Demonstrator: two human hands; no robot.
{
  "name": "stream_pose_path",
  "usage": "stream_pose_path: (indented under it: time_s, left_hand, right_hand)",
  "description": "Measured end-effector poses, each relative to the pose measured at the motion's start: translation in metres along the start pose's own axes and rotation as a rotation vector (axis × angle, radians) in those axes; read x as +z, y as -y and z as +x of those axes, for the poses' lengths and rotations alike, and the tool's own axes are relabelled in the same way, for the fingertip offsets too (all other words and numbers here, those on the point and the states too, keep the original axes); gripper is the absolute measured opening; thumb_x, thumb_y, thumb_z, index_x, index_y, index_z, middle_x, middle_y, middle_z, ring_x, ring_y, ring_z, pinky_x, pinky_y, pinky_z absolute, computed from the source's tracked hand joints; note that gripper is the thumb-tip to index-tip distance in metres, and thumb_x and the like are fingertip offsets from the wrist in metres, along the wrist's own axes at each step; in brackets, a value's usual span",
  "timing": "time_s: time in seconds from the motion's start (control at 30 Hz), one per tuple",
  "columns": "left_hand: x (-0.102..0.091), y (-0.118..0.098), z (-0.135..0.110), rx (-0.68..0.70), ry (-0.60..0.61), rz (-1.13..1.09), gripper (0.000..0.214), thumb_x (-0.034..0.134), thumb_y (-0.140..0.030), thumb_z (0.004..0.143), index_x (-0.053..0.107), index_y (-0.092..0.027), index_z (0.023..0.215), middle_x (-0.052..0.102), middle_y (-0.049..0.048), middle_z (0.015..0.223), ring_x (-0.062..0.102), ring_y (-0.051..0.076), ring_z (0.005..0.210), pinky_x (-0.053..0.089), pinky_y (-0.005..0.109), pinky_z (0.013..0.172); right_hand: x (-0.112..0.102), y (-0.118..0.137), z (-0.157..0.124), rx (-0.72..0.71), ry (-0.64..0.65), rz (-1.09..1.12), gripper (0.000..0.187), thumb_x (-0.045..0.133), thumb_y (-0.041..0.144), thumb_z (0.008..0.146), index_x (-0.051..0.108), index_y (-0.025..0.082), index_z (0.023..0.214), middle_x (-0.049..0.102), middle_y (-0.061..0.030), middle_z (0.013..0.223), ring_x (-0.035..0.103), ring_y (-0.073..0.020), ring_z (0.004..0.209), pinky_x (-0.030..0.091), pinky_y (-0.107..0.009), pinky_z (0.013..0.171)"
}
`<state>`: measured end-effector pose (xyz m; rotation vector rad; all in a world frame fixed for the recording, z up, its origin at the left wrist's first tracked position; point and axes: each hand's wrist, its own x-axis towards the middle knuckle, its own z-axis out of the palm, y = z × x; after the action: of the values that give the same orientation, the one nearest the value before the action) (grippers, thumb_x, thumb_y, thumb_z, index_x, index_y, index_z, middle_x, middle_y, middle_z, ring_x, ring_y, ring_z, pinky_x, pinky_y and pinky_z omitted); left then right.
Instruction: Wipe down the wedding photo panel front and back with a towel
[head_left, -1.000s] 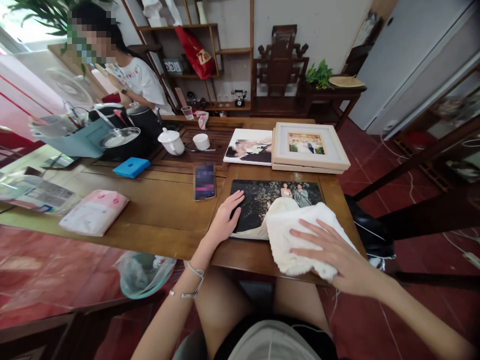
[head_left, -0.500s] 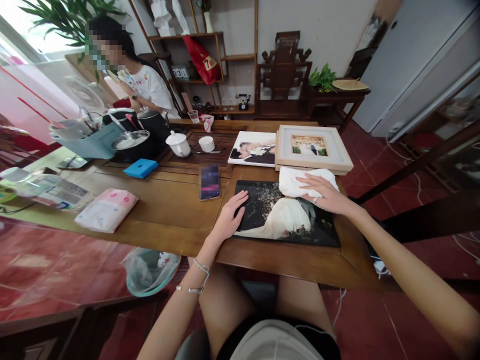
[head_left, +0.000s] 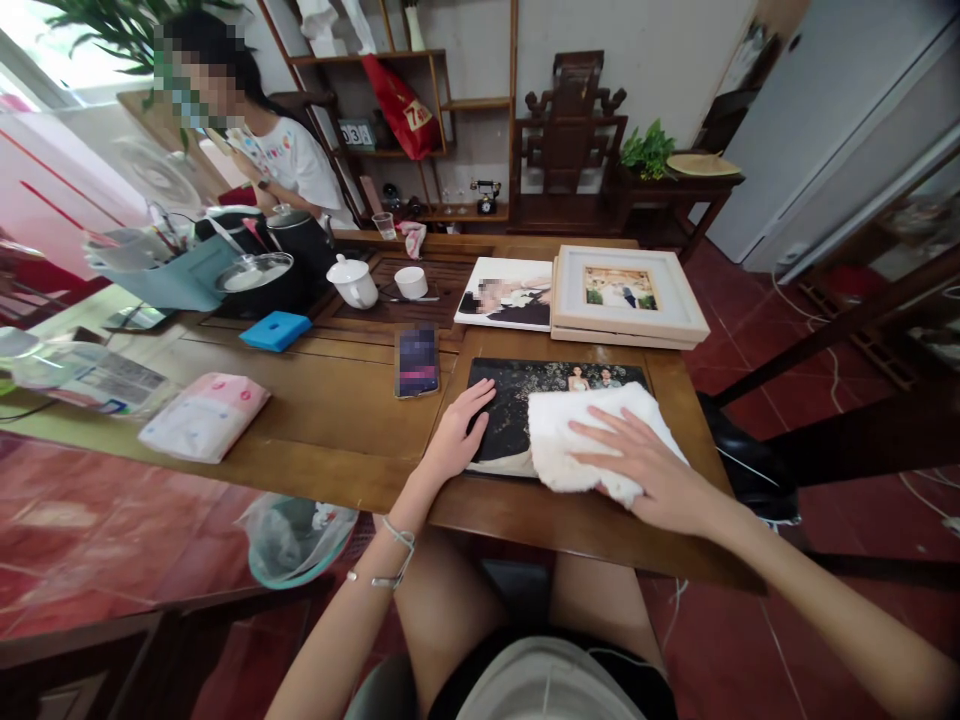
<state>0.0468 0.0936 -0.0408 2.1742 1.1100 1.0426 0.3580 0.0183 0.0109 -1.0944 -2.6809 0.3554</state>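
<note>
A dark photo print (head_left: 510, 410), apparently a wedding picture, lies flat on the wooden table in front of me. My left hand (head_left: 459, 430) rests open on its left edge, fingers stretched out. My right hand (head_left: 637, 455) lies flat with fingers spread on a white cloth (head_left: 555, 430), pressing it against the right part of the print. The cloth covers much of that side and reaches past the lower edge of the print. Two small figures show just above the cloth.
Behind the print are a white-bordered photo panel (head_left: 499, 305) and a framed photo (head_left: 679, 290). A phone (head_left: 417, 362), a lidded white cup (head_left: 352, 282), a blue block (head_left: 275, 330) and a tissue pack (head_left: 202, 415) stand leftward. A bin (head_left: 300, 545) is below; a person (head_left: 292, 165) sits opposite.
My right hand has slid the cloth from the print's upper right edge down toward me, uncovering two figures and covering the white dress. My left hand has stayed in place.
</note>
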Motion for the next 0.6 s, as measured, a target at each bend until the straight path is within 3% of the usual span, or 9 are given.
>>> stream_pose_path:
  time_s: [0.17,0.3,0.43,0.6]
  left_hand:
    - [0.000,0.001,0.000,0.002,0.005,0.005,0.039,0.043,-0.023,0.096,0.058,-0.022,0.132,0.053,0.0096,0.144,0.044,0.023,0.139,0.034,0.050,0.117]
    - [0.000,0.002,0.000,0.009,0.000,0.005,0.039,0.042,-0.023,0.096,0.058,-0.021,0.132,0.054,0.0096,0.144,0.044,0.023,0.139,0.034,0.050,0.117]
    - [0.000,0.002,0.000,0.003,0.003,0.005,0.039,0.042,-0.023,0.096,0.058,-0.021,0.132,0.053,0.0099,0.144,0.044,0.024,0.139,0.034,0.050,0.117]
    - [0.001,0.001,-0.001,-0.006,-0.003,0.009,0.039,0.042,-0.021,0.096,0.058,-0.020,0.132,0.053,0.0105,0.144,0.044,0.024,0.139,0.034,0.050,0.117]
  right_hand:
    - [-0.002,-0.052,0.056,0.115,-0.087,-0.058,0.056,0.051,0.014,0.076,0.061,0.027,0.129,0.041,-0.0048,0.153,0.024,-0.0338,0.145,0.018,-0.066,0.112]
    - [-0.002,-0.067,0.088,0.209,-0.116,-0.091,0.049,0.049,0.018,0.081,0.063,0.021,0.127,0.045,-0.0095,0.150,0.027,-0.0365,0.143,0.021,-0.067,0.110]
    - [0.002,-0.045,0.081,0.221,-0.094,-0.125,0.059,0.051,0.012,0.072,0.062,0.020,0.129,0.041,-0.0108,0.153,0.023,-0.0393,0.144,0.017,-0.069,0.110]
    - [0.016,0.028,0.030,0.074,-0.017,-0.120,0.082,0.051,0.008,0.059,0.053,0.024,0.139,0.028,-0.0081,0.159,0.009,-0.0386,0.147,0.008,-0.070,0.112]
